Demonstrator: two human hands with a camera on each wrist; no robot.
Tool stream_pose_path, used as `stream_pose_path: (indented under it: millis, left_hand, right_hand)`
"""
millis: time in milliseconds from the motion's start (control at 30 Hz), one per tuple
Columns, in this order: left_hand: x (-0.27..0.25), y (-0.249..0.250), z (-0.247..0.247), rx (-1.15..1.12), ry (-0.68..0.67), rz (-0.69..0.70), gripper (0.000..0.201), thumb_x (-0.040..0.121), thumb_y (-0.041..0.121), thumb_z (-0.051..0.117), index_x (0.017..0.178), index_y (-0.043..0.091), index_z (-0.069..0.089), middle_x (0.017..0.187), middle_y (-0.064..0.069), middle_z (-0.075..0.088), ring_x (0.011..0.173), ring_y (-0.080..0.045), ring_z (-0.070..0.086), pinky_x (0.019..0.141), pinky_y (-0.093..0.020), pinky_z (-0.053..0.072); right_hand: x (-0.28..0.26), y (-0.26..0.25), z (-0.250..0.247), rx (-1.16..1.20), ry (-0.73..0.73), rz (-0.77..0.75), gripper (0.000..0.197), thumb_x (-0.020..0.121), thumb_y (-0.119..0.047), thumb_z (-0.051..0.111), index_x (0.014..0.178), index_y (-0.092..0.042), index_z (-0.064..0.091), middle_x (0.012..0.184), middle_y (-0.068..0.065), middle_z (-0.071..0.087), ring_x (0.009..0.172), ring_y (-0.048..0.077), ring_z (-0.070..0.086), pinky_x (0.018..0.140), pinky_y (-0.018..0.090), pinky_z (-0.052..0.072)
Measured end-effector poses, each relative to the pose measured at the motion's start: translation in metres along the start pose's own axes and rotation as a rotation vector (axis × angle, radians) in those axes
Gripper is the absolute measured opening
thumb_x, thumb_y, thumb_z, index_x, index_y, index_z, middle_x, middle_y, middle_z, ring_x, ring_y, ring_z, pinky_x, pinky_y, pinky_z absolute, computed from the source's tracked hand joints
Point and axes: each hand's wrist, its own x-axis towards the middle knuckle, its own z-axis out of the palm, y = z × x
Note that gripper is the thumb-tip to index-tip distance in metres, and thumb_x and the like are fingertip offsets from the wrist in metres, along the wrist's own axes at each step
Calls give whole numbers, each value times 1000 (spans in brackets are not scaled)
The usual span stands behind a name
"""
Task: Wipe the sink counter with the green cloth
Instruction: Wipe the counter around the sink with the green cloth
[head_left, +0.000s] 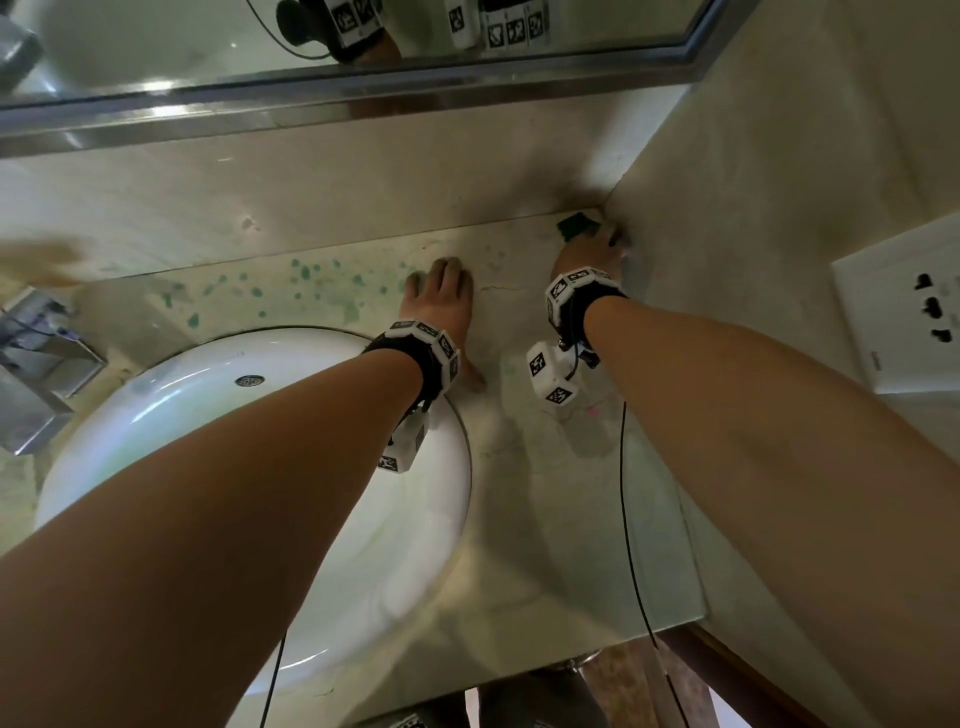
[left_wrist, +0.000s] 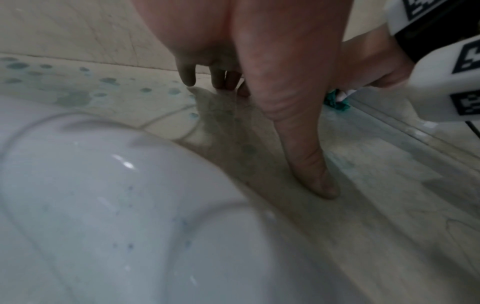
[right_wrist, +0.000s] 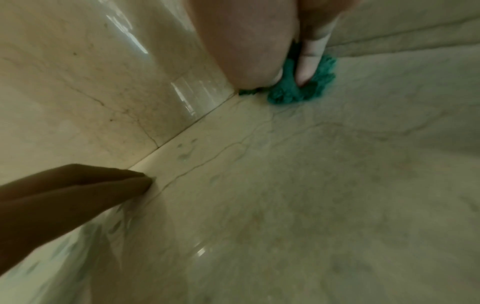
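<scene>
The right hand (head_left: 589, 254) pressed the bunched green cloth (right_wrist: 298, 88) into the worktop (head_left: 545, 467) corner, thumb curled onto it, while the left hand (head_left: 441, 296) rested flat, fingers spread.

Dim, soft-focus views with wide-angle bending at edges; glare on the basin (head_left: 156, 415).

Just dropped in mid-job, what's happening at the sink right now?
A person is wiping the counter. The right hand presses the green cloth into the far right corner where the walls meet. The left hand rests flat on the counter beside the basin, holding nothing. Green spots behind the basin are not yet wiped.
</scene>
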Motion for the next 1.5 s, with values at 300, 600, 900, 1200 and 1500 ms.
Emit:
stream_pose_path:
  millis: [300, 600, 900, 1200, 1500]
  left_hand:
    - [0, -2, 2, -1, 8, -3, 155, 31, 75, 82, 151, 4, 15, 155, -12, 15, 146, -30, 10, 118, -52, 14]
    - [-1, 1, 0, 9, -3, -28, 156, 30, 77, 80, 152, 5, 13, 154, -10, 16, 145, -29, 11, 119, -53, 12]
    - [-2, -2, 1, 18, -39, -17, 154, 37, 76, 80, 153, 6, 8, 158, -12, 8, 148, -29, 4, 119, -54, 7]
    - [-3, 0, -2, 29, -53, -36, 155, 38, 77, 79, 154, 7, 6, 159, -12, 6, 148, -30, 2, 119, -55, 4]
    - [-24, 1, -9, -40, -33, -158, 139, 51, 74, 78, 153, 8, 10, 156, -11, 15, 146, -30, 10, 117, -59, 11]
  right_hand:
    - [8, 0, -1, 446, 182, -217, 55, 90, -11, 50, 143, -16, 38, 153, 8, 29, 129, 38, 36, 106, 37, 36]
    - [-22, -18, 21, 457, 235, -595, 34, 95, -20, 51, 128, -22, 60, 140, 4, 49, 111, 39, 47, 97, 33, 40]
    - [-1, 14, 31, 576, 179, -412, 48, 90, -16, 57, 137, -23, 51, 140, 12, 42, 125, 32, 44, 97, 23, 38]
    - [-19, -5, 23, 564, 191, -494, 48, 92, -5, 51, 137, -23, 50, 141, 13, 37, 123, 37, 41, 106, 39, 37]
    - [-66, -7, 50, 607, 156, -485, 40, 91, -19, 60, 131, -19, 55, 128, 18, 49, 114, 38, 48, 98, 33, 46]
